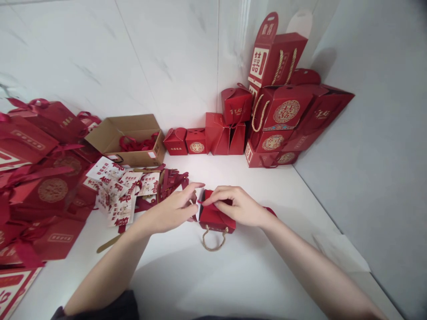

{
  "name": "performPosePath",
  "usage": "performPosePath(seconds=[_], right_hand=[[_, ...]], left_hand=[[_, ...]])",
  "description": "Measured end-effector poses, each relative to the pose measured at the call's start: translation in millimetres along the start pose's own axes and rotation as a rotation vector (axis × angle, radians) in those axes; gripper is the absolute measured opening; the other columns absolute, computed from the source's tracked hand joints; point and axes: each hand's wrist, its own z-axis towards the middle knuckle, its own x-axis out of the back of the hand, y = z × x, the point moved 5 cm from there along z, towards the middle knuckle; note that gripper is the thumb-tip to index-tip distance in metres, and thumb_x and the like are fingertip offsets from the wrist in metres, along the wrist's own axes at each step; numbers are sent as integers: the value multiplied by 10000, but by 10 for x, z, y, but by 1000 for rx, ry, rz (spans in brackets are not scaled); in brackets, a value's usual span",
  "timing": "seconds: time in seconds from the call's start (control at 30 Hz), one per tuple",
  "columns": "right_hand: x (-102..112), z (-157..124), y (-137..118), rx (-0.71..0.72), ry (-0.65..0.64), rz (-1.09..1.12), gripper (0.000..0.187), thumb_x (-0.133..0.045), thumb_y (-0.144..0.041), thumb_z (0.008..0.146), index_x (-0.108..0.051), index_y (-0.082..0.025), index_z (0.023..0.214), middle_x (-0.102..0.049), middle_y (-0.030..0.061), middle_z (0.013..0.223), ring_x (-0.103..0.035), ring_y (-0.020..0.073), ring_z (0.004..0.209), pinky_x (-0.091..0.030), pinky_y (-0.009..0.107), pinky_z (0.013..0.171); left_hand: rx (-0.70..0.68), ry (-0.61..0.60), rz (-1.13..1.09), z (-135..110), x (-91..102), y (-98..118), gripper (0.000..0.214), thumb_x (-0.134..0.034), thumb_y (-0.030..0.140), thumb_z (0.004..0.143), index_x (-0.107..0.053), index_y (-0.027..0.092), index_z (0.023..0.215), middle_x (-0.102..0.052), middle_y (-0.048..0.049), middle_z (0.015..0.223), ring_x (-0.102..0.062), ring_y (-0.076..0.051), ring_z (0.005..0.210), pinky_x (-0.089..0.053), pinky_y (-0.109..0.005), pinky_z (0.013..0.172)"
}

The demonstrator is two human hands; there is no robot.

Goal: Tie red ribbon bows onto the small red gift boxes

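Note:
A small red gift box (218,218) stands on the white table before me, its twisted rope handle (214,248) hanging toward me. Over its top, my right hand (238,205) pinches a thin red ribbon (200,202) between thumb and fingertips. My left hand (176,208) is at the box's left side, index finger and thumb spread apart. Close to its fingertips is a white card (199,211) against the box; whether the hand touches it is unclear. Some left fingers are partly hidden. More red ribbon (271,212) shows beyond my right wrist.
Printed white cards (122,209) and tangled dark red ribbons (171,182) lie left of my hands. Behind them stands an open cardboard box (133,158) holding red ribbon. Ribboned red boxes (50,191) crowd the left; more red boxes (280,106) are stacked at the back right.

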Motion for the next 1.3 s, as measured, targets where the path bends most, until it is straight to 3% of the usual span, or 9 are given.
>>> performPosePath(seconds=[0.3,0.47,0.63,0.83,1.07,1.3], right_hand=[[-5,20,52,-55,1,124,210,-516,-252,913,-704,-214,999,-676,24,941,-609,143,813,-457,261,735],[-22,31,58,-35,18,25,205,-515,-225,912,-717,-200,927,-697,22,896,-616,142,802,-451,266,764],[-10,29,69,-65,29,118,219,-502,-244,926,-704,-223,1010,-680,27,1001,-614,146,864,-454,265,771],[-11,37,45,-30,10,15,213,-524,-232,916,-721,-246,994,-676,16,868,-581,149,824,-437,283,794],[-4,20,105,-77,21,131,206,-527,-257,915,-715,-240,997,-658,24,933,-604,140,827,-451,263,762],[6,25,73,-60,-17,103,210,-527,-291,915,-717,-243,991,-685,22,949,-622,154,863,-462,287,815]], left_hand=[[7,-35,-41,0,-25,0,494,-391,276,883,-300,296,1369,-616,-65,1103,-684,-171,790,-503,-230,573],[41,-47,-30,-3,-28,-4,521,-390,275,891,-257,313,1393,-598,-67,1137,-678,-163,794,-460,-192,519],[46,-53,-44,1,-34,-11,492,-394,294,900,-276,314,1377,-601,-56,1097,-680,-165,807,-450,-183,504],[33,-38,-47,12,-41,-2,516,-451,380,891,-273,306,1369,-600,-73,1113,-680,-173,790,-458,-185,488],[258,21,-90,26,29,-151,466,-350,622,866,-483,245,1105,-611,-80,1047,-694,-226,801,-304,-144,281],[100,17,23,95,38,-82,329,-420,478,878,-577,190,862,-599,-37,815,-636,-164,726,-381,-146,384]])
